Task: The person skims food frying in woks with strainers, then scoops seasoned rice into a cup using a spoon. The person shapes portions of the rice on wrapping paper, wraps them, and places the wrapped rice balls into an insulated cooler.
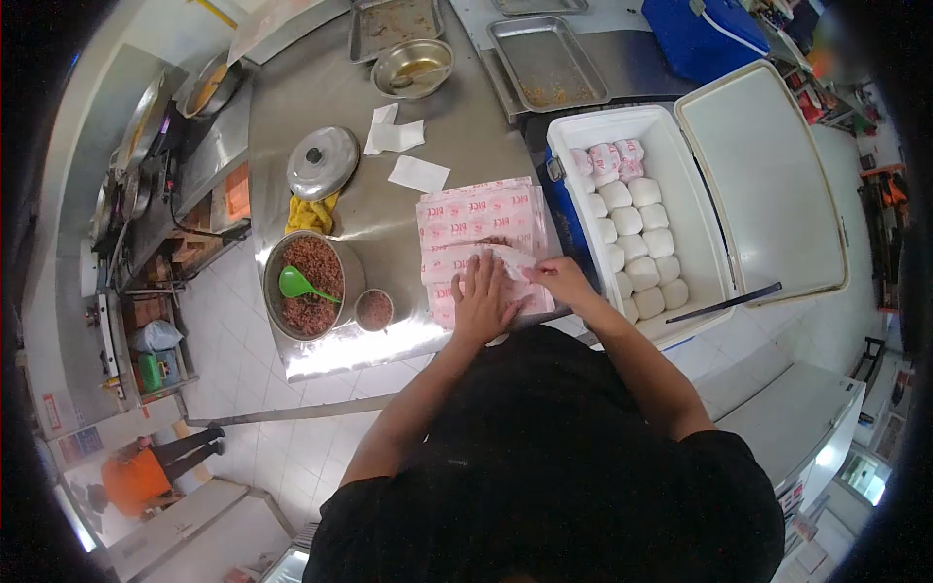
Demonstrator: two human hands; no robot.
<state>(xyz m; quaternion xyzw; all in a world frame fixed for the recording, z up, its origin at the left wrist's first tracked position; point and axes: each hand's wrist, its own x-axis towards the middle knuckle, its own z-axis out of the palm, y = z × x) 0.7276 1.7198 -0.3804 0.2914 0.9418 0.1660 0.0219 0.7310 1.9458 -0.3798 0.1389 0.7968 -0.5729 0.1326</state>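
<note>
At the near edge of the steel table [389, 238], over the paper stack [437, 204] printed in pink. Left hand [476, 296]: fingers spread, lying flat on the top sheet [452, 257]; nothing gripped, probably pressing so the paper will not slide. Right hand [564, 282]: thumb and fingertips seem to pinch the right part of a folded flap, likely to keep it drawn over the filling. Some brown rice [501, 240] shows at the flap's far edge; how much lies beneath is hidden.

Just left of the stack, a small cup [392, 310] holds rice, perhaps as a measure. Beyond it, farther left, a deep pot [357, 282] of rice, green spoon [313, 289] resting inside, handle pointing toward the stack, presumably for a quick reach. Pot lid [326, 170] set aside, left and beyond the stack, beside a yellow cloth [311, 216]. Loose white papers [420, 175] just past the stack's far left corner.

Right of the stack, close by, a white cooler [705, 248], lid swung back, probably for easy loading. Inside: plain white bundles [630, 222] in rows, pink-printed bundles [604, 157] at the far end, packed snugly.
</note>
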